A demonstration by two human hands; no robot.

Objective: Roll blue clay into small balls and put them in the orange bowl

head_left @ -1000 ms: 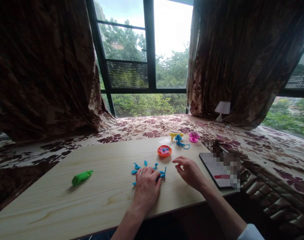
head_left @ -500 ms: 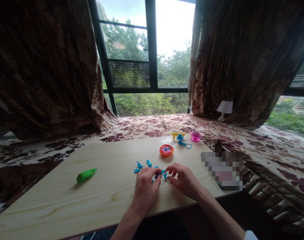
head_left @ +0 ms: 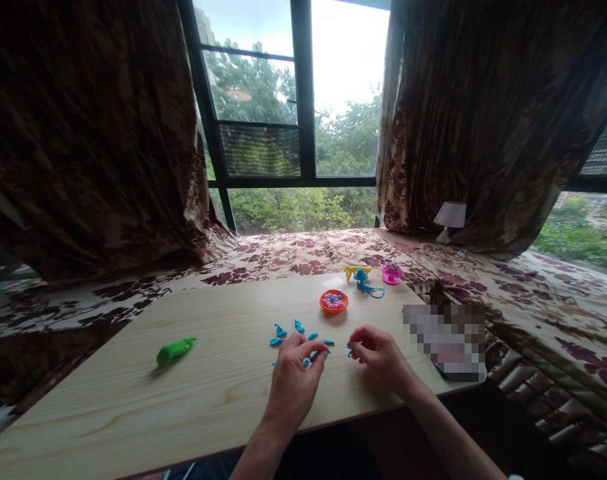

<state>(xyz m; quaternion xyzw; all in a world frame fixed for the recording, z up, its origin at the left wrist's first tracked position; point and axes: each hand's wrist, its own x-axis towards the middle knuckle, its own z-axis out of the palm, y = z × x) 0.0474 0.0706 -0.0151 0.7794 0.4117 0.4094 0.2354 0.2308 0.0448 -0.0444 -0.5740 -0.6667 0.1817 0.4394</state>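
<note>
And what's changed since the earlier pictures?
The right hand reached left to the blue pieces, then drew back right pinching one blue piece. The left hand closed thumb to finger; any grip there is unclear. Orange bowl and green toy stayed put.

Daylight from the window (head_left: pixel 306 100) burns the sky (head_left: pixel 348 47) to white and leaves the curtains (head_left: pixel 83 133) nearly black. The table (head_left: pixel 223 307) shows pale far-edge glare and soft shadows. Wide-angle stretching warps the margins; a pixelated patch (head_left: pixel 443 343) sits at right. The small blue pieces (head_left: pixel 299 326) seem slightly blurred.
</note>
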